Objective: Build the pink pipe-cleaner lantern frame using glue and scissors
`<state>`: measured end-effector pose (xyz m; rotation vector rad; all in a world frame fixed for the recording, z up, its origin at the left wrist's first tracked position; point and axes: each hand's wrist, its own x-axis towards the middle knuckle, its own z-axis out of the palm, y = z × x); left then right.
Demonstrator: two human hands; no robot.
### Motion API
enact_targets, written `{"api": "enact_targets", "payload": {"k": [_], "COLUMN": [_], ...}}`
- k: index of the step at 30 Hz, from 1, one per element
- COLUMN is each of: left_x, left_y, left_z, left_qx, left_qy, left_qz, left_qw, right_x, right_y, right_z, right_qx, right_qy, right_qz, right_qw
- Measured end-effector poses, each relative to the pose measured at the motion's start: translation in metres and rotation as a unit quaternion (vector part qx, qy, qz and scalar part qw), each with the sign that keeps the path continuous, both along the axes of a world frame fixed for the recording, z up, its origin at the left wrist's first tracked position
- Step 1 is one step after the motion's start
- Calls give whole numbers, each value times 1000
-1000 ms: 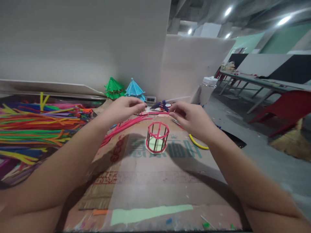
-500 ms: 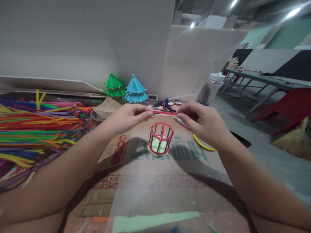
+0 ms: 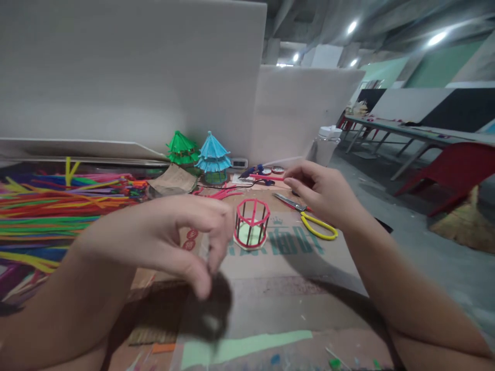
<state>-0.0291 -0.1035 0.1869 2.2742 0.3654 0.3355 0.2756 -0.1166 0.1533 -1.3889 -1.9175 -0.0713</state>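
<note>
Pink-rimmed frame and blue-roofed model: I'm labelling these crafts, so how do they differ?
The pink-rimmed frame is roofless; the blue-roofed model has two sloping tiers. The frame is pink and dark brown; the model is blue above green. The frame stands nearer; the model, farther back. Both stand upright.

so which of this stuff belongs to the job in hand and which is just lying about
Likely part of the job:
pink strip, in the right hand
octagonal red frame with brown posts
yellow-handled scissors
dark blue glue gun

Seemingly just lying about:
white-lidded bottle
red chair
pale green strip
</note>
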Motion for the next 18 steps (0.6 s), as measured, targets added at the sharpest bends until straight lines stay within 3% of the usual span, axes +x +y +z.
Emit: {"api": "enact_targets", "payload": {"k": [3, 6, 9, 11, 18], "left_x": [2, 5, 12, 20, 38], "left_y": [-2, 17, 39, 49, 62], "left_z": [-3, -18, -34, -42, -62], "left_qx": [36, 101, 117, 140, 239], "left_qy": [-28, -58, -75, -73, -59], "left_qz": [81, 206, 307, 316, 257], "left_qw": [996, 972, 942, 935, 934], "right_x": [-1, -4, -8, -11, -17], "right_y": [1, 3, 6, 8, 8], "right_z": [-1, -5, -11, -15, -20], "right_qx": [5, 8, -4, -9, -12], "right_qy": [-3, -12, -30, -51, -72], "right_qz": [16, 50, 69, 77, 99], "right_qw": [1000, 999, 997, 996, 992]}}
